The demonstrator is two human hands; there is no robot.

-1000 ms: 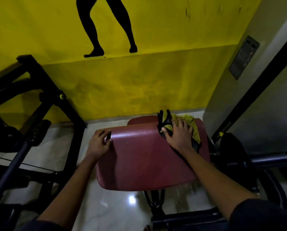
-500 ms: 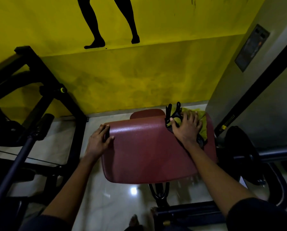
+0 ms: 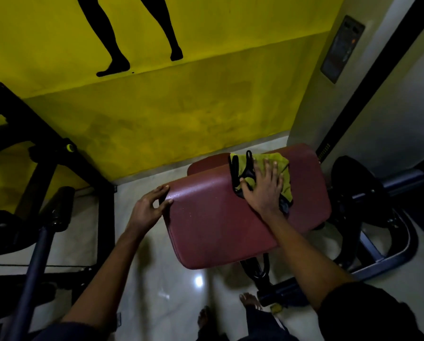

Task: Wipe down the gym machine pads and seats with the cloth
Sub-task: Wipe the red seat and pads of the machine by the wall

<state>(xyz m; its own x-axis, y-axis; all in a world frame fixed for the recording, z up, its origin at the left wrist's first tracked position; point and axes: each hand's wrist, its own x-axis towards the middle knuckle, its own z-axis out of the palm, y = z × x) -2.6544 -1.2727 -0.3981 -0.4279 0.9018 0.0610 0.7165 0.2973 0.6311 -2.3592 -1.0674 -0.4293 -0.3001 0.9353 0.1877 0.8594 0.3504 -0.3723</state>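
Now, right hand: fingers spread flat, pressing the cloth onto the pad, far right part.
Left hand: fingers curled round the pad at its left edge.
Progress: apparently mid-wipe; wiped area indistinguishable; near half probably remains.

The right grip covers the middle of the yellow-green cloth, so its full outline is hidden. The painted silhouette is cut off at the thighs by the top edge. The red pad hides the top of its support post. The wall panel has markings too small to read.
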